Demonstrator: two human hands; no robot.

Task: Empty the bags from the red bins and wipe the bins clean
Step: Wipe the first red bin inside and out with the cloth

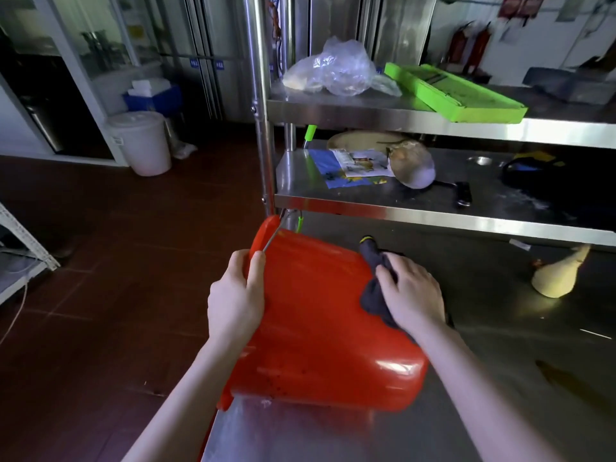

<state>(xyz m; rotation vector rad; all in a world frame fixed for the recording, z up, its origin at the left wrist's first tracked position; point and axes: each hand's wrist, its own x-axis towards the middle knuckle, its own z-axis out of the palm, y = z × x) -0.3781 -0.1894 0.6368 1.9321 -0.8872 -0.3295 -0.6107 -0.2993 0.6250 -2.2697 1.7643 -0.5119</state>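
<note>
A red plastic bin [320,328] lies on its side at the left edge of the stainless-steel worktop [500,361]. The left hand [235,295] clasps its rim. The right hand [413,295] clutches a dark blue cloth [375,291] against its wall. A hard wipe could slide the smooth bin off the edge.

Bare forearms [186,388], left grip [235,295], right grip [413,291]

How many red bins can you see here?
1. The red bin lies on its side on the steel table; the left hand grips its rim, the right hand holds a dark cloth against it. Others may be out of view.
</note>
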